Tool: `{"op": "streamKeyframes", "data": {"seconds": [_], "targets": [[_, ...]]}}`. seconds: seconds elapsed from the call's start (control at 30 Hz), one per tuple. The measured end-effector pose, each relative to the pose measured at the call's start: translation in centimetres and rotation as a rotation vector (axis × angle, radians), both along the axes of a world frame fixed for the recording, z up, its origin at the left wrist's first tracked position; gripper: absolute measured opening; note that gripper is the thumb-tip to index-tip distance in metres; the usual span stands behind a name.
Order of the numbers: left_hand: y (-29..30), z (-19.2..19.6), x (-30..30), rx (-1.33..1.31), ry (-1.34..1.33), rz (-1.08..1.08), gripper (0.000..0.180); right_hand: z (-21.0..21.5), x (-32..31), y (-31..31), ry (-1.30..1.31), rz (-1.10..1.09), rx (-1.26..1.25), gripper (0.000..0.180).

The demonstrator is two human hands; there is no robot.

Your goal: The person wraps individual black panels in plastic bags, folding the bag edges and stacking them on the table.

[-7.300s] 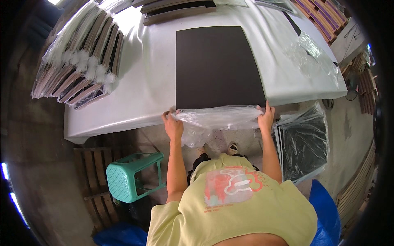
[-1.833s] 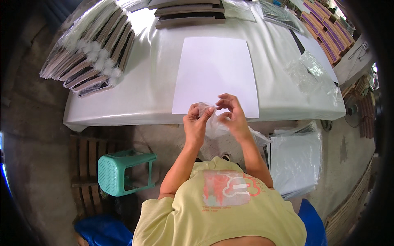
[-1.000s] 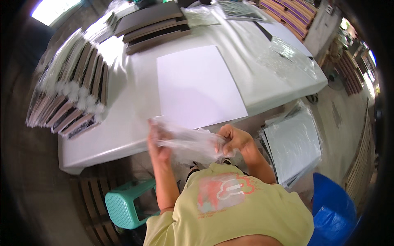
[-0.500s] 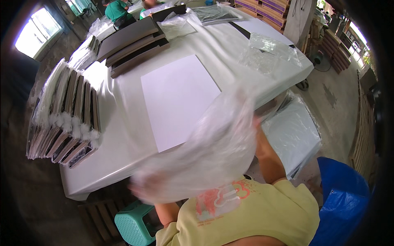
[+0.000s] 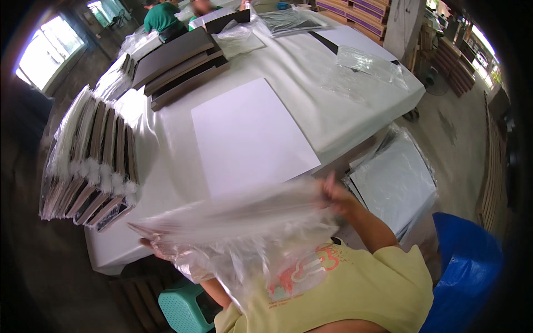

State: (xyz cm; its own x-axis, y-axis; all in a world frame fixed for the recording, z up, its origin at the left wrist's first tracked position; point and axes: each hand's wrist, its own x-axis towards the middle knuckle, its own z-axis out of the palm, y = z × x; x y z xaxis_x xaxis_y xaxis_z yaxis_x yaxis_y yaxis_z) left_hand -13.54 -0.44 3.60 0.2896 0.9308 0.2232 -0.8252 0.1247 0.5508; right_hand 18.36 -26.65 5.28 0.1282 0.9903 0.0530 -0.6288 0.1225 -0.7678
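A clear plastic bag (image 5: 244, 222) is stretched between my hands, its upper edge smeared by motion. My left hand (image 5: 158, 248) grips its left end, partly covered by the film. At its right upper corner my right hand (image 5: 335, 195) is closed on the plastic, in front of the table's near edge. Just beyond the bag a large white sheet (image 5: 250, 133) lies flat on the table, and the film overlaps its near side.
On the covered table (image 5: 172, 144), wrapped flat panels (image 5: 91, 161) stand in rows at left, near stacked dark brown panels (image 5: 177, 61). Loose clear film (image 5: 366, 66) lies far right. Wrapped sheets (image 5: 394, 177) sit beside the table. A green stool (image 5: 180, 305) stands below; two people work beyond.
The bag has gone from bunched and tilted to spread out sideways. My left hand has moved left, my right hand lower, and more of the white sheet shows.
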Motion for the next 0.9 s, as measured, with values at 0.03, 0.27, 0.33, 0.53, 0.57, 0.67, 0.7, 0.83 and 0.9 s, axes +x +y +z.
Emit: {"op": "streamKeyframes", "data": {"seconds": [0.03,0.27,0.33,0.53,0.57,0.67,0.7,0.83,0.9], "targets": [[0.6,0.8,-0.5,0.028,-0.069,0.012,0.06,-3.6,0.0,-1.2,-0.223,0.115,-0.109,0.063],[-5.4,-2.3,3.8,-0.003,0.349,-0.655,0.058,0.6,2.9,0.2,0.272,-0.627,0.437,0.045],[-7.1,-2.9,3.6,0.096,0.571,-0.855,0.058,2.6,3.9,0.2,0.272,-0.664,0.41,0.041],[-4.9,-2.7,3.3,-0.036,0.0,-0.301,0.056,-2.4,2.4,-3.2,-0.173,-0.05,-0.168,0.038],[-4.4,-3.9,3.4,0.071,0.068,0.042,0.056,-3.3,1.9,-3.7,-0.34,0.154,-0.217,0.038],[-2.0,-6.6,0.9,0.245,0.451,0.379,0.052,-4.7,0.7,-4.0,-0.521,0.379,-0.227,0.042],[-1.6,-6.3,0.7,0.215,0.546,0.293,0.05,-4.9,0.7,-4.0,-0.44,0.264,-0.291,0.044],[-2.0,-2.8,-0.1,0.071,0.831,-0.663,0.047,-4.7,2.1,-2.6,-0.047,-0.562,-0.507,0.045],[-1.4,-3.8,0.5,0.261,1.19,-0.843,0.047,-7.5,4.7,-2.9,-0.262,-0.785,-0.614,0.046]]}}
